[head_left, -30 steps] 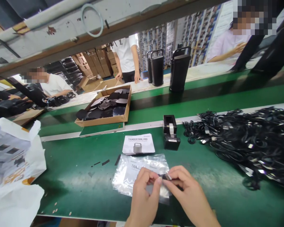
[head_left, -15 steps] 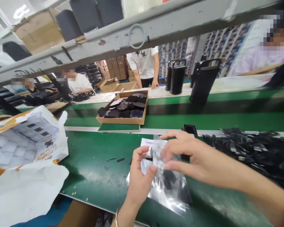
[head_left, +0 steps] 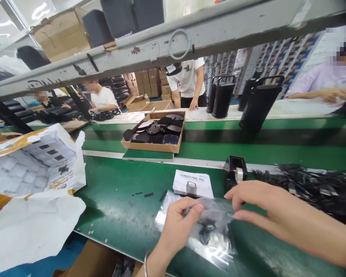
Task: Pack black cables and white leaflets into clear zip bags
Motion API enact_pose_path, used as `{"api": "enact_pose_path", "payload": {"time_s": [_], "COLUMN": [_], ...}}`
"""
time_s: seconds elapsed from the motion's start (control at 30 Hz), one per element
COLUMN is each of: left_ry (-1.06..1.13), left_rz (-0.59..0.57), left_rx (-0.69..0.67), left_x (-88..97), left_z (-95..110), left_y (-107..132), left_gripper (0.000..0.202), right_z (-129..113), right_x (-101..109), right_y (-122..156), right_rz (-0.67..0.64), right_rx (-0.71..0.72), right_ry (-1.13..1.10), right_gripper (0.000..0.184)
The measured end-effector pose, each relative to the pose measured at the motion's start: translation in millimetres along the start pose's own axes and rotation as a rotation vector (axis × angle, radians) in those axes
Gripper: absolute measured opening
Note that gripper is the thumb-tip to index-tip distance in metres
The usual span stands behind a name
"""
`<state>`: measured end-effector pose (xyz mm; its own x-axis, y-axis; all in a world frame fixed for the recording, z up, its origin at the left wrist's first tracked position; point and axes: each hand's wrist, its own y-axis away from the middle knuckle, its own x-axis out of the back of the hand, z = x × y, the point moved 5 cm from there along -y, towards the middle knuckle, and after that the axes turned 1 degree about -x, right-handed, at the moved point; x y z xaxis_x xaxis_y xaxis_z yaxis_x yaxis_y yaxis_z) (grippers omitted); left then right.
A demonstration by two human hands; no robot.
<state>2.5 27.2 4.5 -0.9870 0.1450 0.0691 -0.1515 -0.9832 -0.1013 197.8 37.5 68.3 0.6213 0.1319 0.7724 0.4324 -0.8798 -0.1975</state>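
A clear plastic bag with a dark, cable-like bundle inside lies low over the green work surface. My left hand pinches its upper left edge between thumb and fingers. At the upper right corner, my right hand has thumb and fingers closed on the plastic, partly hiding the grip. Just beyond the bag lies a white printed leaflet reading "THUNDERTRAIL PRO". More clear plastic shows under the bag's left side. Near my right fingers stands a black tape dispenser.
Black cables are heaped at right. A shallow carton of dark flat pieces sits ahead. Black handled cylinders stand beyond. At left, a large white sack gapes around white packets. A metal shelf beam crosses overhead; people work opposite.
My right hand has moved right along the bag's top edge, and the plastic now stretches flatter between both hands. The leaflet and tape dispenser have come into fuller view.
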Motion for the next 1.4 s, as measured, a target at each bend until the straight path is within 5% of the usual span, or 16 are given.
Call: {"api": "enact_pose_path", "payload": {"time_s": [0.13,0.27,0.3,0.37,0.6,0.8,0.93,1.07,1.17,1.27,1.4], "left_ry": [-0.039,-0.026,-0.001,0.064,0.125,0.194,0.315,0.152,0.087,0.09,0.041], "left_rz": [0.072,0.102,0.118,0.154,0.22,0.178,0.182,0.032,-0.074,-0.068,0.016], "left_rx": [-0.061,-0.022,0.013,0.08,0.097,0.113,0.163,0.074,0.066,0.171,0.195], "left_x": [6.4,9.7,10.6,12.2,14.0,16.4,21.6,23.0,20.6,17.5,15.5], "left_z": [-1.7,-9.3,-12.4,-18.0,-25.2,-26.7,-14.9,4.3,3.1,-12.6,-25.8], "left_y": [-0.8,-1.6,-1.1,0.5,0.9,-2.3,0.8,3.1,2.3,-1.5,-5.9], "left_gripper": [0.028,0.037,0.041,0.045,0.042,0.046,0.066,0.063,0.067,0.042,0.011], "right_z": [23.1,19.3,18.2,19.1,22.4,16.0,13.5,12.3,20.3,29.2,30.0], "right_x": [-35.3,-65.3,-67.7,-68.2,-70.1,-65.4,-63.5,-66.0,-66.2,-70.1,-72.7], "right_y": [12.9,4.3,1.2,-3.0,-3.0,-2.7,2.7,9.0,11.5,12.4,11.2], "right_rz": [0.086,0.002,0.003,0.042,0.106,0.086,0.069,0.084,0.154,0.134,0.085], "right_rx": [-0.247,-0.282,-0.279,-0.3,-0.307,-0.135,-0.012,0.008,-0.164,-0.332,-0.289], "right_ry": [-0.303,-0.439,-0.463,-0.51,-0.553,-0.465,-0.383,-0.339,-0.362,-0.454,-0.496], "right_gripper": [0.053,0.017,0.023,0.036,0.026,0.02,0.028,0.029,0.023,0.024,0.022]}}
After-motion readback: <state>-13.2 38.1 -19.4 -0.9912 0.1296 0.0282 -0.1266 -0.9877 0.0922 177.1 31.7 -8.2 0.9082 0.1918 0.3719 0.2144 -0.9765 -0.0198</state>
